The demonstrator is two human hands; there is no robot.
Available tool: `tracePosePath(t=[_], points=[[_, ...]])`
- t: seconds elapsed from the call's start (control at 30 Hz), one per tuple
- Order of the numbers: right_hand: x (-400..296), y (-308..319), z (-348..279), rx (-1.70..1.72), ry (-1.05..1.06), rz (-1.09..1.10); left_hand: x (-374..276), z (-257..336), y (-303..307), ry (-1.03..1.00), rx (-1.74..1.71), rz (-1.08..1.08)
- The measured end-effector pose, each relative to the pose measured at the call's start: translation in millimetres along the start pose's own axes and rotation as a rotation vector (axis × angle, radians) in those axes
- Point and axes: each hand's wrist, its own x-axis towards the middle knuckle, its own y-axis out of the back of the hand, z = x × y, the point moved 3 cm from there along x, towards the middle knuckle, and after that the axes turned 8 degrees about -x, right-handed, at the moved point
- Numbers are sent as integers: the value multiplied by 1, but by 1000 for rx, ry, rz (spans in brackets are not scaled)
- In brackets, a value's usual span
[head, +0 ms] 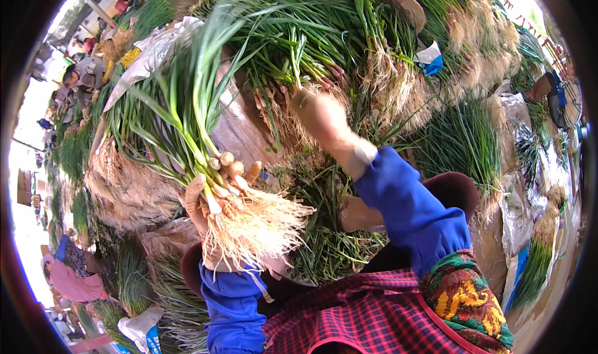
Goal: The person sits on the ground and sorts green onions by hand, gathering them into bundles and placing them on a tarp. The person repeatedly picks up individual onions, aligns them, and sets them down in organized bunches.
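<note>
My left hand (198, 204) is closed around a bunch of green onions (212, 186), its white bulbs and long pale roots facing me and its leaves fanning up to the left. My right hand (322, 116), blurred, reaches over a heap of green onions (280, 17). A single stalk (297, 60) rises from its fingertips, which seem closed on it. Reddish bulbs and brown roots of the heap lie beside and beneath that hand. Both of my forearms wear blue sleeves.
More onion bundles lie at the left (131, 186), at the right (462, 139) and at the upper right (481, 36). Loose leaves (327, 251) cover the ground between my knees. Plastic sheeting (243, 116) lies under the heap. Other people (74, 279) sit at the far left.
</note>
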Motion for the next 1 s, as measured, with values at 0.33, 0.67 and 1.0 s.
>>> tracePosePath(t=[0.33, 0.67, 1.0], points=[[6, -1, 68, 1103, -201, 140, 3, -16, 16, 182, -102, 87], [-119, 93, 69, -6, 297, -173, -4, -20, 19, 187, -161, 89], [-204, 233, 220, -33, 39, 686, -8, -17, 5, 91, -143, 26]])
